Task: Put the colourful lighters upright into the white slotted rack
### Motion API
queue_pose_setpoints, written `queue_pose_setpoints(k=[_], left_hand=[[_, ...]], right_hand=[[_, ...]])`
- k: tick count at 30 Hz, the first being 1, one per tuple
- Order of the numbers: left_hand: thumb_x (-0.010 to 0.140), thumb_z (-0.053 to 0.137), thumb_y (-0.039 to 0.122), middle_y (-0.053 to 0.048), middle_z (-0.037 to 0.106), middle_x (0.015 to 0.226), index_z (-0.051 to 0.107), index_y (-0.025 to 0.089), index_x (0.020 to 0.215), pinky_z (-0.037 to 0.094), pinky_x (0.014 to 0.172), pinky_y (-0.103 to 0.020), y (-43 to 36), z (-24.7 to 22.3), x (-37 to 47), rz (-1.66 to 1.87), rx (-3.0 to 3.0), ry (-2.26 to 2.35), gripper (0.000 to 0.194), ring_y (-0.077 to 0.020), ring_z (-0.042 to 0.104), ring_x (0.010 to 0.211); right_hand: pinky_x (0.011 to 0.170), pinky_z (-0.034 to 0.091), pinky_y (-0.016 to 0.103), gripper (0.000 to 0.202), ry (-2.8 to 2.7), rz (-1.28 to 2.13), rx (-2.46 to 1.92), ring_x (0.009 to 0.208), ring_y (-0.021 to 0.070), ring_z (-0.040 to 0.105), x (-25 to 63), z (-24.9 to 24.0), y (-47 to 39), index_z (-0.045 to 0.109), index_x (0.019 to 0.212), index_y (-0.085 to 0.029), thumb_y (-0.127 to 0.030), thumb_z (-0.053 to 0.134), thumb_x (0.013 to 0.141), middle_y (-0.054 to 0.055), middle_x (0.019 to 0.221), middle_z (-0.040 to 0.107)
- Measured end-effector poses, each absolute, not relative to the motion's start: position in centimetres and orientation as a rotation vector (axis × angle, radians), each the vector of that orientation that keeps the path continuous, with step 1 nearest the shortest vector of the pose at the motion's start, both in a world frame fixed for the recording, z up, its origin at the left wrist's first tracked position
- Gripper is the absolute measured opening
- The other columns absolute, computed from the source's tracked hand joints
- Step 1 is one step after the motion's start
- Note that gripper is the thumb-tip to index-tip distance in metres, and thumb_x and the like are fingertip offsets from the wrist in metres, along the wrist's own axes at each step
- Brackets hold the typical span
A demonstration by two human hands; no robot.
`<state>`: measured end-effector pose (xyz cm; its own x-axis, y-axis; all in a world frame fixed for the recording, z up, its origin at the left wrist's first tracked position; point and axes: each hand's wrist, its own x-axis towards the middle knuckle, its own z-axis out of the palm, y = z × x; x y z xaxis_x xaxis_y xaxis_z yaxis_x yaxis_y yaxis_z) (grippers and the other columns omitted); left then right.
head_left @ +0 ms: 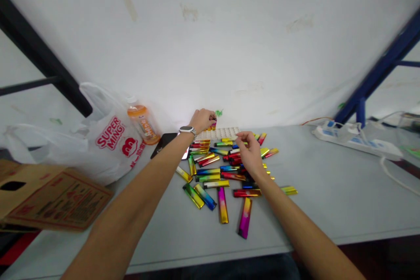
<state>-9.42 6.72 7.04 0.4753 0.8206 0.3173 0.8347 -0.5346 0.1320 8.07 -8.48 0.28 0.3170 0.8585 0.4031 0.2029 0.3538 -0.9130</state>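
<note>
Several shiny lighters in red, yellow, blue, green and purple lie scattered on the grey table (183,236). Behind them, near the wall, is a white tray with rows of holes (226,133). My left hand (202,121), with a watch on its wrist, is over the tray's left end, its fingers closed on a pink and yellow lighter (213,124). My right hand (250,151) hovers over the right part of the pile, fingers bent together near the tray's right end; what they hold, if anything, is too small to tell. A purple and yellow lighter (245,218) lies closest to the front edge.
An orange drink bottle (143,123), a white plastic bag (113,140) and a cardboard box (55,197) stand at the left. A dark phone (165,141) lies behind my left forearm. At the right is a white power strip (357,142) with cables.
</note>
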Motion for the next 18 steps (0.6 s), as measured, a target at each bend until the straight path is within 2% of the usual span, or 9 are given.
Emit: queue_pose_setpoints(k=[4,10,14,18], left_hand=[[0.086,0.062,0.031,-0.004,0.078,0.091,0.078,0.022,0.094,0.050,0.086,-0.030,6.9,6.6,-9.6,-0.586,-2.694,-1.463,0.019,-0.0192,0.071,0.086],[0.087,0.062,0.029,-0.005,0.078,0.092,0.076,0.021,0.096,0.051,0.081,-0.029,7.3,5.6,-10.1,-0.838,-2.786,-1.462,0.019,-0.0190,0.071,0.085],[0.088,0.062,0.029,-0.004,0.078,0.090,0.075,0.022,0.099,0.049,0.081,-0.030,7.4,5.3,-10.5,-0.815,-2.748,-1.436,0.019,-0.0191,0.070,0.083],[0.090,0.060,0.028,-0.007,0.075,0.088,0.075,0.021,0.099,0.047,0.086,-0.036,7.0,5.4,-10.5,-0.781,-2.674,-1.401,0.019,-0.0228,0.066,0.086]], right_hand=[[0.072,0.043,0.032,0.019,-1.194,0.557,-1.177,0.079,0.0188,0.058,9.3,0.1,-8.0,0.061,0.092,-0.019,-0.035,0.056,0.083,0.003,0.086,0.064],[0.071,0.043,0.031,0.016,-1.228,0.538,-1.200,0.080,0.0190,0.059,10.4,0.0,-7.6,0.062,0.088,-0.019,-0.032,0.056,0.081,0.003,0.084,0.065],[0.071,0.043,0.031,0.016,-1.298,0.508,-1.241,0.077,0.0189,0.057,11.0,-0.1,-7.8,0.064,0.086,-0.019,-0.031,0.053,0.082,0.003,0.081,0.065],[0.075,0.044,0.032,0.015,-1.421,0.459,-1.273,0.079,0.0196,0.058,11.4,0.0,-8.6,0.063,0.084,-0.020,-0.025,0.049,0.083,0.003,0.082,0.066]])
